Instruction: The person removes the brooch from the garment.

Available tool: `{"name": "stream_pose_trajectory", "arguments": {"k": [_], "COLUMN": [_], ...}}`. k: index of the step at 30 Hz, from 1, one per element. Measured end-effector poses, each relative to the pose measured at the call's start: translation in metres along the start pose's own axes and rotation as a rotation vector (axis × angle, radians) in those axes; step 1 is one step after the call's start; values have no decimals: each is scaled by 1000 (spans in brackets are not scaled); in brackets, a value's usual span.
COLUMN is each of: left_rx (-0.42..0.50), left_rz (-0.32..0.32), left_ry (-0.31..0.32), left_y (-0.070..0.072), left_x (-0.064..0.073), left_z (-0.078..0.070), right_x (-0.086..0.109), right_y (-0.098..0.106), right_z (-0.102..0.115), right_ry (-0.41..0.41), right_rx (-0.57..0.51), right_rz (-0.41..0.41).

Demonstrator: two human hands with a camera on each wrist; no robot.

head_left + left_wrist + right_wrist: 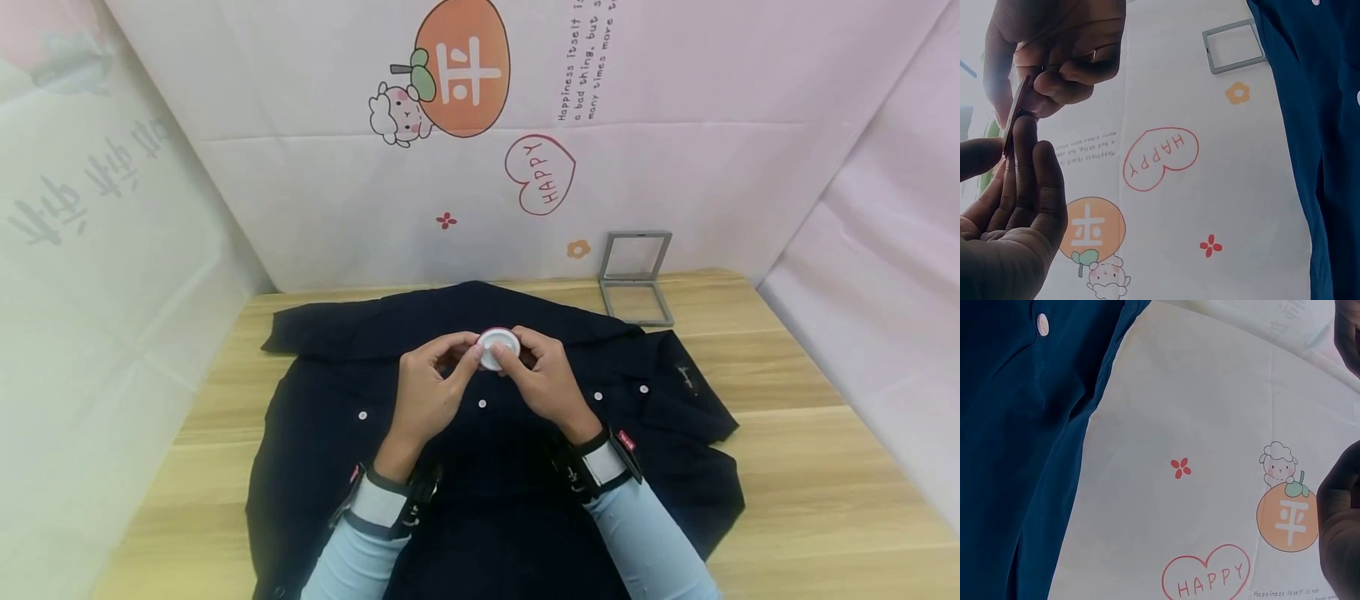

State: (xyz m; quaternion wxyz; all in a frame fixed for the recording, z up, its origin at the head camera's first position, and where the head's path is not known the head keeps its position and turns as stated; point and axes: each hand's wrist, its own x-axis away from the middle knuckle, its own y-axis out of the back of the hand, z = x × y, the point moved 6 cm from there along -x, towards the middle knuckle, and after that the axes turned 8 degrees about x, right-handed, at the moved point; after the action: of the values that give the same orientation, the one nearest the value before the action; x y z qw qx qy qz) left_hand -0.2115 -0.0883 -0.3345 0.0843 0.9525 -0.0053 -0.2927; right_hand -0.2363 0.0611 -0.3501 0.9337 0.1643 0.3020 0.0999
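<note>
A small round badge (498,348) with a white back and a red rim is held up above a dark navy shirt (480,508). My left hand (433,379) pinches its left edge between thumb and fingers. On the other side my right hand (546,375) grips it, thumb lying across the white back. The left wrist view catches the badge (1015,115) nearly edge-on, between the left hand (1013,219) and the right hand (1060,53). Only parts of the hands show at the right border of the right wrist view, without the badge.
The short-sleeved shirt lies spread over a wooden table (810,467), with white buttons (482,403) showing. Behind its upper right part stands an opened grey square frame (636,279) with clear panes. A printed white cloth (322,200) hangs at the back, and more cloth at both sides.
</note>
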Motion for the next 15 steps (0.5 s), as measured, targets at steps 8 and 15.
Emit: {"name": "stream_pose_trajectory", "arguments": {"k": [8, 15], "left_rx": [8, -10], "left_rz": [59, 117], "left_ry": [56, 98], "left_y": [4, 9], "left_x": [-3, 0], "left_z": [2, 1], "right_x": [1, 5], "right_y": [-3, -8], "right_z": [2, 4], "right_ry": [16, 31], "right_rx": [20, 25], "right_rz": [-6, 53]}}
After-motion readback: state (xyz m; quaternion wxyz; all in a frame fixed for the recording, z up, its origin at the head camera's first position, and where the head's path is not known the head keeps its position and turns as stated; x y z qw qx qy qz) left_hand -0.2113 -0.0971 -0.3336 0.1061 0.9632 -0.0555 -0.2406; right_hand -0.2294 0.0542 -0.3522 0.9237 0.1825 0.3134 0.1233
